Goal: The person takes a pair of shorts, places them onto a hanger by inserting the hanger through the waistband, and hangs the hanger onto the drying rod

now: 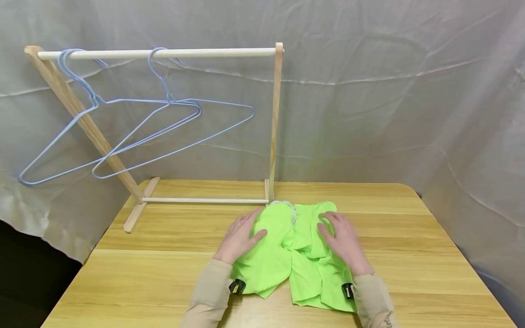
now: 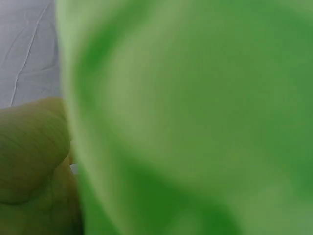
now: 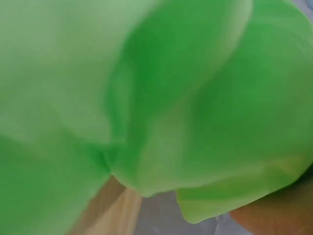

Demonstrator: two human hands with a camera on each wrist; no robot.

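Bright green shorts (image 1: 283,250) with a white drawstring (image 1: 293,213) at the waist lie creased on the wooden table, legs pointing toward me. On their left side rests my left hand (image 1: 242,237), thumb apart from loosely extended fingers. My right hand (image 1: 342,239) touches the right side, its fingers lightly bent and the thumb separate. Blurred green cloth (image 2: 186,117) fills most of the left wrist view, with part of the hand at the lower left. Folds of the shorts (image 3: 205,117) likewise cover the right wrist view and hide most of that hand.
Behind and to the left stands a wooden rack with a white rail (image 1: 213,53). Several light-blue wire hangers (image 1: 168,102) hang from it. The rack's right post (image 1: 276,114) stands close behind the shorts' waist. A grey curtain (image 1: 369,91) encloses the table (image 1: 410,255).
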